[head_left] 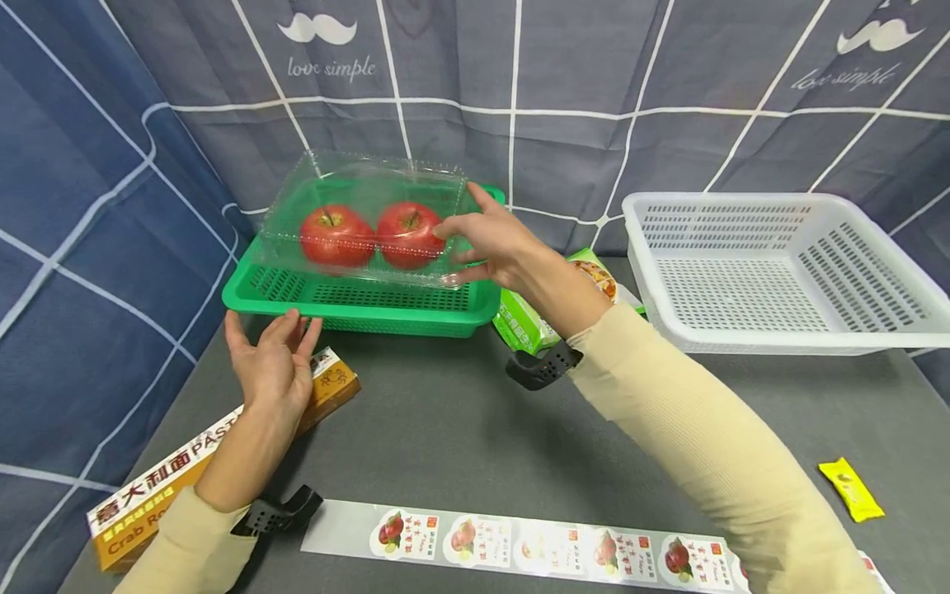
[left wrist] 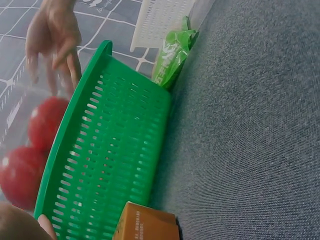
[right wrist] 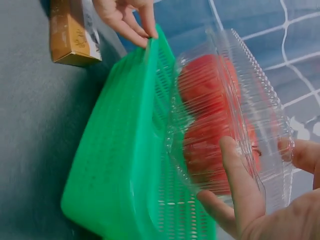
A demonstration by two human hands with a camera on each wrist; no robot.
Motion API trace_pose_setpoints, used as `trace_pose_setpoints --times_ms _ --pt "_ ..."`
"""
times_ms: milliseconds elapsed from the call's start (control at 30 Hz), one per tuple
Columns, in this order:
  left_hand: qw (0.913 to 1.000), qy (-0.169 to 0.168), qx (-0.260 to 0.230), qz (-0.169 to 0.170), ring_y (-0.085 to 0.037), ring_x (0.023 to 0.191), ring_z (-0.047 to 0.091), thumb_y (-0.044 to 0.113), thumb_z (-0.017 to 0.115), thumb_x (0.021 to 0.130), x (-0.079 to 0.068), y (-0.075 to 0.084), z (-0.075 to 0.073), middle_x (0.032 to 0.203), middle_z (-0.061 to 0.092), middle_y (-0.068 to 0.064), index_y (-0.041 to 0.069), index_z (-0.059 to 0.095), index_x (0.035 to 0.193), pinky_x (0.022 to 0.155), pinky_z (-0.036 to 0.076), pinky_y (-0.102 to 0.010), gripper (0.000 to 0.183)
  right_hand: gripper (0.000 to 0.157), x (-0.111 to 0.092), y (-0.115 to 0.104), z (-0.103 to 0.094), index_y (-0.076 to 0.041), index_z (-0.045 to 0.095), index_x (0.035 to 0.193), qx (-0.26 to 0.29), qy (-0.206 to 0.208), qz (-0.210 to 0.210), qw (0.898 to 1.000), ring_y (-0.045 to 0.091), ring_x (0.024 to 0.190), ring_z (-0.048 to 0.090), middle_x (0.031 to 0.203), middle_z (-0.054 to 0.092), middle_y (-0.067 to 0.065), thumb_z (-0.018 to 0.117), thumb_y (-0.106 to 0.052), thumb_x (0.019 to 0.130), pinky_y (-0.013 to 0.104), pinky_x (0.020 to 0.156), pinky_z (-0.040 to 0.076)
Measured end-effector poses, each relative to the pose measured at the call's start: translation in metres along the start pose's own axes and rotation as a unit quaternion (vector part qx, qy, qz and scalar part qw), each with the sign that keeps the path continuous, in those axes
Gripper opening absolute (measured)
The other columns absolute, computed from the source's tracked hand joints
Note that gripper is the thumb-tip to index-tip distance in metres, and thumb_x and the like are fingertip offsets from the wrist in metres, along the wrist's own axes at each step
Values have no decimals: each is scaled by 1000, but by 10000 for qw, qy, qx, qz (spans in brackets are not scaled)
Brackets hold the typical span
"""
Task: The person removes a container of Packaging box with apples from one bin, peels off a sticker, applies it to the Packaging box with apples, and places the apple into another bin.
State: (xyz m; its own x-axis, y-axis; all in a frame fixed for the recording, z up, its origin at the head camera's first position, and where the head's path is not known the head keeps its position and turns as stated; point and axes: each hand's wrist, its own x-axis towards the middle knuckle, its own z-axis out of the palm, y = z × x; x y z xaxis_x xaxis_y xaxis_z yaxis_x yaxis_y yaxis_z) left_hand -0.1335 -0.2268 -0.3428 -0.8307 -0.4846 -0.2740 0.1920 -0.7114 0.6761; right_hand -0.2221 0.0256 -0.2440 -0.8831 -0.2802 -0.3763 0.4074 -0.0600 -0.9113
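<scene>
Right hand point(head_left: 493, 243) grips the clear box point(head_left: 364, 191) of 2 apples point(head_left: 337, 237) over the green basket point(head_left: 356, 318); left hand point(head_left: 273, 363) pinches its rim. Level lowering should best limit rolling.

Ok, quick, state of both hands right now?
Left hand: open, touching the rim of the green basket.
Right hand: holding the clear plastic box with two apples.

A clear box point(head_left: 371, 176) holds two red apples point(head_left: 336, 237) over a green basket point(head_left: 371, 316).
</scene>
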Motion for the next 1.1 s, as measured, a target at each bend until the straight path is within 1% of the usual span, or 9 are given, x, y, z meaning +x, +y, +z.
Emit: trace_pose_setpoints --times_ms 200,333,433,467,567,667,700,833,1100 --pt "9999 -7 -106 -75 -21 93 55 -12 59 92 1 2 0 105 49 -12 50 14 153 85 53 -40 98 92 -38 -4 -23 -44 12 156 -178 -87 -153 9997 43 130 46 159 22 9 64 -4 92 49 74 57" --pt "9999 31 -110 -79 -21 87 58 -13 59 92 0 2 0 106 49 -12 50 16 153 85 53 -40 98 91 -66 2 -40 -44 13 156 8 -247 -224 9994 39 128 48 159 20 8 62 -2 92 53 78 56" --pt "9998 -18 -156 -79 -22 93 60 -15 57 92 0 1 1 113 49 -14 50 19 152 82 54 -40 97 89 -90 9 -56 -42 12 157 124 -345 -277 9989 35 122 51 154 26 11 59 -1 93 53 79 55" --pt "9999 -47 -118 -78 -22 97 59 -15 56 92 -1 1 1 116 47 -14 50 18 152 81 55 -39 97 88 -98 11 -62 -41 12 157 95 -356 -301 9989 29 112 56 151 29 12 59 -1 94 53 78 56" --pt "9999 -34 -142 -59 -22 101 57 -16 55 92 0 0 2 119 46 -14 50 19 152 80 56 -37 96 86 -121 18 -79 -39 10 158 -188 -396 -430 9981 25 103 58 149 32 14 58 -4 96 50 76 57" --pt "9999 38 -120 -29 -22 100 54 -15 58 91 2 1 2 118 44 -14 51 17 152 82 55 -37 98 86 -140 28 -95 -37 7 158 -457 -448 -547 9964 26 104 58 153 29 14 59 -6 97 49 73 57" --pt "9998 79 -174 -24 -23 99 54 -15 58 91 2 1 2 117 45 -14 51 19 152 83 55 -37 98 87 -146 32 -100 -37 6 159 -511 -469 -563 9960 31 113 55 154 27 15 60 -7 97 49 73 57" --pt "9998 99 -191 -48 -23 102 51 -15 58 91 3 3 2 116 46 -14 52 19 152 85 53 -40 98 88 -167 54 -123 -35 2 159 -662 -483 -571 9950 32 121 52 158 20 19 62 -12 98 51 73 56" --pt "9998 84 -118 -152 -22 102 51 -14 58 92 1 2 3 115 45 -13 53 17 152 91 49 -40 98 84 -201 97 -168 -37 3 159 -393 -320 -572 9971 23 118 59 160 13 21 55 -6 101 56 72 55"
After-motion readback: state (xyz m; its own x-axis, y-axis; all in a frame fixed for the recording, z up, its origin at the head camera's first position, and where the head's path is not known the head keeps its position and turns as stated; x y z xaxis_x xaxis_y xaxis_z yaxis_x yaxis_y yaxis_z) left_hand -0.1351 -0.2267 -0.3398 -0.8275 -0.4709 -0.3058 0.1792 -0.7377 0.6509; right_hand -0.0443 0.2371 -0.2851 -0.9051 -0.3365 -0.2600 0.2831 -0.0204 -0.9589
